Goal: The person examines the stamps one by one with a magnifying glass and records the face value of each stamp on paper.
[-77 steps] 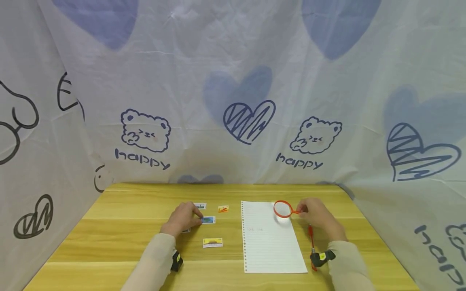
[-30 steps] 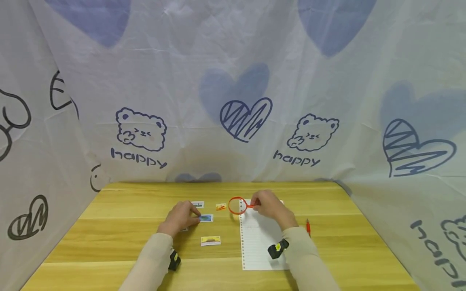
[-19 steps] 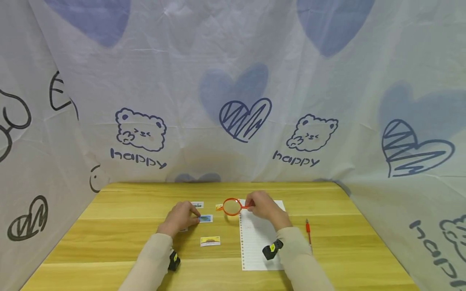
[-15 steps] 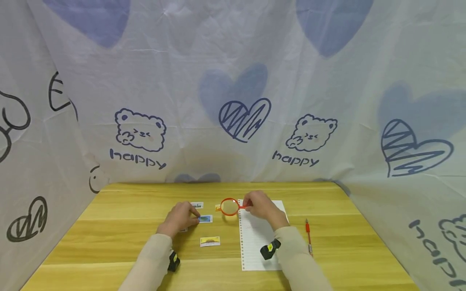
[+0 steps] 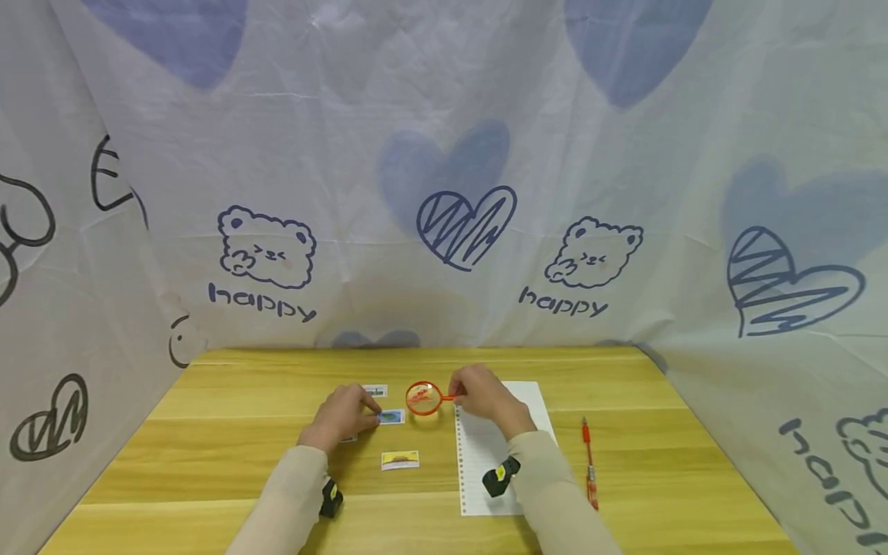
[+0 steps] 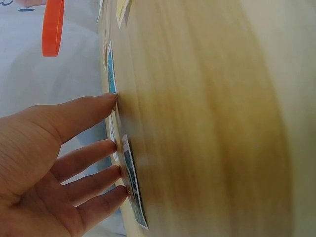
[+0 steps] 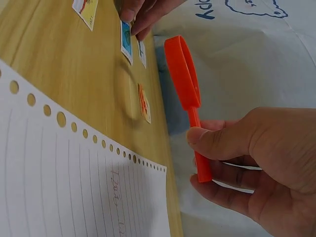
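Observation:
My right hand (image 5: 486,397) pinches the handle of a red-rimmed magnifying glass (image 7: 181,74) between thumb and fingers. The lens hovers above the table, and a red-and-yellow stamp (image 7: 144,102) shows through it in the head view. With its thumb tip, my left hand (image 5: 343,417) touches the edge of a blue stamp (image 5: 393,417); its other fingers are extended, tips at the tabletop. Beneath those fingertips lies a dark stamp (image 6: 133,182), mostly covered in the head view. A pale stamp (image 5: 377,391) lies just behind the left hand.
Nearer the front lies a yellow stamp (image 5: 400,460). A lined, hole-punched sheet (image 5: 475,470) with faint red writing lies under the right forearm. To its right is a red pen (image 5: 588,455). A printed cloth (image 5: 361,254) hangs behind the wooden table (image 5: 229,432).
My right hand has carried the magnifying glass leftward from over the sheet to above the red-and-yellow stamp. The pen has come fully into view. My left hand stays at the blue stamp.

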A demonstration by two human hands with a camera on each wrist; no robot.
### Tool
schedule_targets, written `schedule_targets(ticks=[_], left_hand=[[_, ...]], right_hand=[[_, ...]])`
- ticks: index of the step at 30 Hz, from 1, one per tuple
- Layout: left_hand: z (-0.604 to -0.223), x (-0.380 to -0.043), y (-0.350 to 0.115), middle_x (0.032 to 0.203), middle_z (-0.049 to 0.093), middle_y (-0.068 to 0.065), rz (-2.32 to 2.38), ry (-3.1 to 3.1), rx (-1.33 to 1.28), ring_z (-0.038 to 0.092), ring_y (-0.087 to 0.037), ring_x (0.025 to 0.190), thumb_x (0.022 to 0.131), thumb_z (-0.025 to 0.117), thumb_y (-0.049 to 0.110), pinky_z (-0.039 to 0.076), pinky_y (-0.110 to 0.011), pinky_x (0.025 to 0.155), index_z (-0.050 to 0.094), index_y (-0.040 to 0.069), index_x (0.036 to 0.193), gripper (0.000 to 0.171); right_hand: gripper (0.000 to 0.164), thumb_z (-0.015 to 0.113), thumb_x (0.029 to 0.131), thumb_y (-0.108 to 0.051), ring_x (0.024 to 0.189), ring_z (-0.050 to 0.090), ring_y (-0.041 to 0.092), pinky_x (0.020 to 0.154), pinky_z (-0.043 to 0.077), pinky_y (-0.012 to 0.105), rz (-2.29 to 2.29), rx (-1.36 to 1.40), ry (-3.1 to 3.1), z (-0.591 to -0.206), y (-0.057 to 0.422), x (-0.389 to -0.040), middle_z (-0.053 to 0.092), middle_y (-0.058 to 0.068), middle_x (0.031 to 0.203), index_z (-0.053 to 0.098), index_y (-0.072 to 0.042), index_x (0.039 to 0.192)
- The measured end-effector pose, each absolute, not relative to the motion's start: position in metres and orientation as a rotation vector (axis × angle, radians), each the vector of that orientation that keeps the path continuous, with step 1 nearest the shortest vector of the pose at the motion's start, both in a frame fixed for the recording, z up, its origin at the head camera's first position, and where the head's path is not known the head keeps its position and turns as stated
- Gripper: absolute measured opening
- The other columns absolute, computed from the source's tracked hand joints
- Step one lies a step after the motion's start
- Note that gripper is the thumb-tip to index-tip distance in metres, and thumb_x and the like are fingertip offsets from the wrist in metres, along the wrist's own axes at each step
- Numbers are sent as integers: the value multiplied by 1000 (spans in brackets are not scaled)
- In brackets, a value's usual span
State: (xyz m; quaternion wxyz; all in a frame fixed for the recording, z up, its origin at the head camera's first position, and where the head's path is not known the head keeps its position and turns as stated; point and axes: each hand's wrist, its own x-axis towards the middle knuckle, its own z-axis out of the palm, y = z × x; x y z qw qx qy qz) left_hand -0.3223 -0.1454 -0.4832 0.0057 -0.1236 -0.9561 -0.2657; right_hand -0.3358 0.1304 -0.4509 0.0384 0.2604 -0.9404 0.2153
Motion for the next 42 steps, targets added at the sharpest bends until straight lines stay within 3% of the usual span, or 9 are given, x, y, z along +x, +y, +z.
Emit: schedule_targets(ticks=[42], left_hand=[[-484, -323, -146, 114, 78, -12, -854, -3005, -362, 71, -35, 110, 85, 84, 13, 60, -51, 90, 83, 13, 94, 9]], right_hand=[[9, 77, 85, 1, 73, 52, 9, 68, 48, 22, 652, 864, -2916, -461, 98, -333, 66, 0, 81, 73, -8, 85]])
